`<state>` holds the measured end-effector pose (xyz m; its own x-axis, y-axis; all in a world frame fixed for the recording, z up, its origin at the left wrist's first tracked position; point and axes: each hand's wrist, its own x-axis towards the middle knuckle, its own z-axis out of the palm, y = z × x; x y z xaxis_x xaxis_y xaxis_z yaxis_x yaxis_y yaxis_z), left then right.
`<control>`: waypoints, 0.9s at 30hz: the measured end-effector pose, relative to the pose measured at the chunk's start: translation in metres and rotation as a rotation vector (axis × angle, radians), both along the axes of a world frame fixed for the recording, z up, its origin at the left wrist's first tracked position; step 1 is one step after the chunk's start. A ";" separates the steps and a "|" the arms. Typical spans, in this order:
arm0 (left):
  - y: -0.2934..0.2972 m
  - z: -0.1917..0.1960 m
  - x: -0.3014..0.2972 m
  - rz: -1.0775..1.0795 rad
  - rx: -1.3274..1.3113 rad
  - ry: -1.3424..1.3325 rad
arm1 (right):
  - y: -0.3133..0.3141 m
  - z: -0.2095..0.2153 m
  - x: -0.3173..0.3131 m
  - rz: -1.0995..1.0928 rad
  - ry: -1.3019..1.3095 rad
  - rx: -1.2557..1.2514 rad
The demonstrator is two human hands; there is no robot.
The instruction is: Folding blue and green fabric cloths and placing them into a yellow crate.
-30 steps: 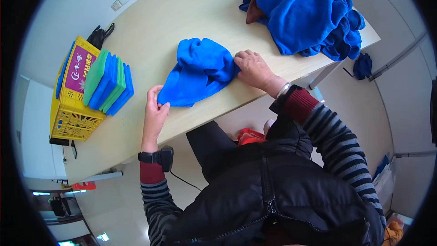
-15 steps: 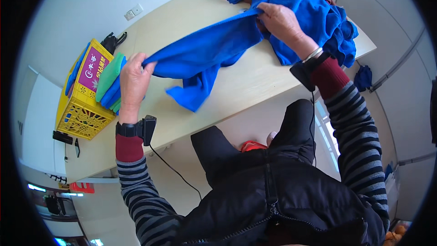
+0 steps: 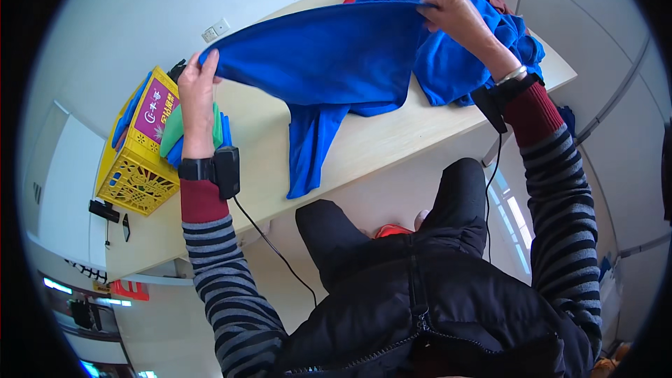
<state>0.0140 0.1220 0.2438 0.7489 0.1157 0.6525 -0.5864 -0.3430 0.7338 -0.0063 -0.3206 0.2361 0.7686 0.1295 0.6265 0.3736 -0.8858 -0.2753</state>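
A blue cloth (image 3: 322, 56) is stretched between my two hands above the table, its upper edge drawn nearly straight. My left hand (image 3: 197, 91) pinches its left corner, close to the yellow crate. At the other end, my right hand (image 3: 458, 21) grips the right corner, in front of the heap of cloths. The lower part of the cloth hangs in folds, and one strip (image 3: 308, 157) trails toward the table's front edge. Both hands are closed on the fabric.
A heap of mostly blue cloths (image 3: 455, 73), with some green, red and brown, covers the table's far right. A yellow plastic crate (image 3: 133, 178) stands at the left, with folded green and blue cloths (image 3: 173, 133) beside it. A pale wooden table (image 3: 378, 140) lies beneath.
Both hands have moved up and farther apart, the left rising beside the crate. The blue cloth has gone from a bunched band to a wide, spread sheet.
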 end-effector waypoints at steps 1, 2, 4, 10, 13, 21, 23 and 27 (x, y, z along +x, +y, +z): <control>-0.008 0.003 0.000 -0.002 -0.004 -0.001 | -0.009 -0.003 -0.002 0.011 0.159 -0.021; -0.020 0.004 0.002 -0.073 -0.009 0.007 | -0.016 -0.007 -0.003 0.023 0.319 -0.041; -0.047 0.004 -0.002 -0.204 -0.016 0.027 | -0.014 -0.016 -0.007 -0.013 0.245 -0.172; -0.134 -0.013 -0.023 -0.331 0.445 -0.110 | 0.078 -0.010 -0.033 0.336 0.155 0.088; -0.158 -0.019 -0.025 -0.375 0.453 -0.145 | 0.087 -0.016 -0.022 0.385 0.311 0.196; -0.114 -0.107 0.029 -0.336 0.549 0.015 | 0.050 0.009 -0.021 0.436 0.184 0.366; -0.085 -0.145 0.045 -0.303 0.477 0.121 | 0.032 0.020 -0.018 0.411 0.135 0.446; -0.029 -0.186 0.048 -0.095 0.531 0.277 | 0.008 0.051 -0.035 0.407 0.145 0.566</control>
<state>0.0618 0.0925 0.0580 0.8903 -0.2476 0.3823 -0.4439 -0.6598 0.6064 -0.0413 -0.3127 0.2874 0.8090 0.1091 0.5776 0.5693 -0.3900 -0.7237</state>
